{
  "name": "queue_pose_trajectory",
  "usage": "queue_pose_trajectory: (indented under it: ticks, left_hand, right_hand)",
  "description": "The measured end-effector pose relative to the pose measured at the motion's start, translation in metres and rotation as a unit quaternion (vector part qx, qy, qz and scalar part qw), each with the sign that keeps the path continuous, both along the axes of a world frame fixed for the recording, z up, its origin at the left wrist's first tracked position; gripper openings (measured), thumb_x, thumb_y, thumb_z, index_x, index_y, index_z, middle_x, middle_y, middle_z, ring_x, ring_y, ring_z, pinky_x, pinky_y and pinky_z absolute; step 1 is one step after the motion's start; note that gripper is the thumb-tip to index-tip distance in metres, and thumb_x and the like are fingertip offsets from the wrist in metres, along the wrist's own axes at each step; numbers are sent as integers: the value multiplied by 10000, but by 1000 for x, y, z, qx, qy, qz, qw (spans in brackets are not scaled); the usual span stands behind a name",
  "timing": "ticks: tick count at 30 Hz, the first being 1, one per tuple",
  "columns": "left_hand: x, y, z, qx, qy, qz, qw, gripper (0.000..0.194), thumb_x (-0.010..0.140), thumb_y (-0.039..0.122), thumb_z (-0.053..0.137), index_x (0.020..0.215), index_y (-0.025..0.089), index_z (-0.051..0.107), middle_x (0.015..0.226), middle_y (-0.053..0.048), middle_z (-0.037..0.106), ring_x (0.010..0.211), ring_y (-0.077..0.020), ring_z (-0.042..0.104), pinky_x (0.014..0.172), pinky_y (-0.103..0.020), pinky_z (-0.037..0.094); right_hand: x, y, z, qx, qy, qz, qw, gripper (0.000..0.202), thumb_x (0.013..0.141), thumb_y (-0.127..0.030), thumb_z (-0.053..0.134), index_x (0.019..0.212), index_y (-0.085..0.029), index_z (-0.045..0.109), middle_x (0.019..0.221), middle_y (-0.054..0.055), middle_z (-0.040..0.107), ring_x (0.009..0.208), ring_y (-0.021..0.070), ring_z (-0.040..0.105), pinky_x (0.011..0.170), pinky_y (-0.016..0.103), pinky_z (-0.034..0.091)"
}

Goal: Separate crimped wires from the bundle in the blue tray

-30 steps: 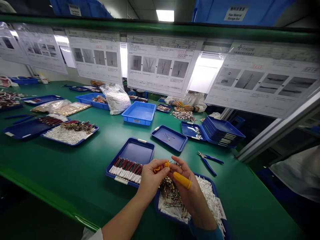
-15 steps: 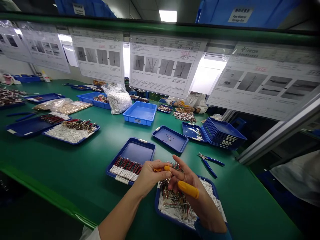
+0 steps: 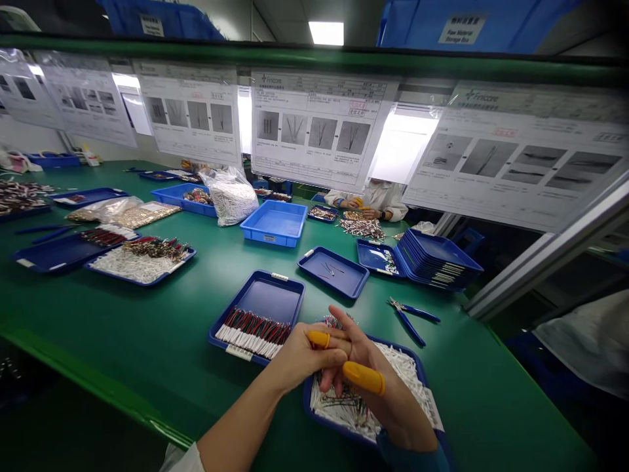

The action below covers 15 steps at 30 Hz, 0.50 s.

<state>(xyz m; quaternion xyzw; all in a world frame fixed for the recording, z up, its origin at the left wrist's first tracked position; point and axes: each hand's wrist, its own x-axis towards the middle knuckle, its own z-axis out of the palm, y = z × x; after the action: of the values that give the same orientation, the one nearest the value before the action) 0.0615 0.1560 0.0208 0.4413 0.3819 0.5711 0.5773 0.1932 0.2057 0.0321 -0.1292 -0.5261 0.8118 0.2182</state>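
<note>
My left hand (image 3: 299,354) is closed round a finger of my right hand, with its thumb pressed along it. On that finger's tip sits a yellow finger cot (image 3: 319,339). Another yellow finger cot (image 3: 363,378) covers my right thumb. My right hand (image 3: 366,351) has its fingers apart, one bare finger pointing up and left, and it grips nothing visible. Both hands are above a blue tray (image 3: 307,396) of white-sleeved wires (image 3: 400,367), partly hidden by them. To the left lies a blue tray (image 3: 270,288) with a row of red, black and green wires (image 3: 255,331).
Blue-handled pliers (image 3: 410,318) lie at the right. Beyond my hands are a shallow tray (image 3: 344,285) with a few loose wires, a light blue bin (image 3: 275,226) and stacked trays (image 3: 437,255). Instruction sheets (image 3: 319,124) hang overhead. A co-worker's hands (image 3: 366,208) handle parts across the table.
My left hand has slid further over the right hand's finger, its thumb moving right along it. My right hand has shifted slightly down and left.
</note>
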Motion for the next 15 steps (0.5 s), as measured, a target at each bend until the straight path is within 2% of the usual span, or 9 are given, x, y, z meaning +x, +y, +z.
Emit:
queue_pose_trajectory:
  ticks: [2, 3, 6, 8, 11, 13, 15]
  left_hand:
    - [-1, 2, -3, -20, -51, 39, 998, 370, 689, 250, 681, 1020, 93, 626, 536, -15, 549, 426, -94, 496, 494, -233, 421]
    - [-2, 3, -4, -24, -78, 71, 994, 386, 675, 249, 698, 1023, 101, 626, 574, -12, 561, 434, -69, 486, 495, -207, 416]
    - [-3, 6, -6, -23, -140, 139, 980, 277, 639, 232, 733, 871, 97, 665, 651, -5, 563, 471, -8, 450, 483, -129, 376]
    - [0, 6, -7, -30, -164, 125, 978, 258, 630, 226, 740, 842, 101, 662, 649, -5, 564, 485, -19, 478, 467, -123, 373]
    - [6, 5, -9, -22, -145, 49, 988, 231, 647, 253, 726, 761, 74, 635, 568, -20, 554, 444, -74, 519, 428, -168, 399]
    - [9, 4, -11, 0, -123, -4, 992, 236, 687, 283, 692, 711, 63, 609, 456, -11, 505, 360, -96, 491, 379, -192, 387]
    - [11, 4, -13, 7, -131, -29, 991, 244, 714, 296, 666, 755, 64, 603, 387, 6, 465, 305, -103, 457, 346, -197, 375]
  right_hand:
    - [1, 0, 2, -29, 32, -23, 999, 851, 737, -319, 654, 1392, -222, 120, 1143, 148, 522, 690, 154, 611, 558, 220, 447]
    - [2, -1, 2, -41, 50, -27, 998, 819, 742, -319, 648, 1386, -230, 149, 1158, 145, 513, 696, 148, 605, 568, 220, 452]
    - [2, -1, 2, -54, 73, -27, 996, 772, 751, -322, 638, 1375, -268, 187, 1236, 136, 454, 715, 144, 601, 578, 223, 459]
    - [2, -2, 1, -48, 67, -14, 997, 797, 748, -313, 642, 1383, -293, 160, 1264, 135, 424, 746, 166, 609, 579, 236, 463]
    - [2, -3, -2, -35, 51, 22, 998, 857, 749, -296, 649, 1399, -309, 92, 1243, 147, 439, 793, 204, 618, 598, 265, 472]
    - [2, -4, -3, -29, 49, 40, 998, 862, 741, -308, 660, 1399, -323, 103, 1267, 151, 414, 799, 216, 622, 603, 276, 475]
    - [2, -4, -2, -34, 60, 47, 997, 849, 726, -330, 674, 1389, -343, 143, 1306, 141, 374, 779, 208, 624, 596, 275, 477]
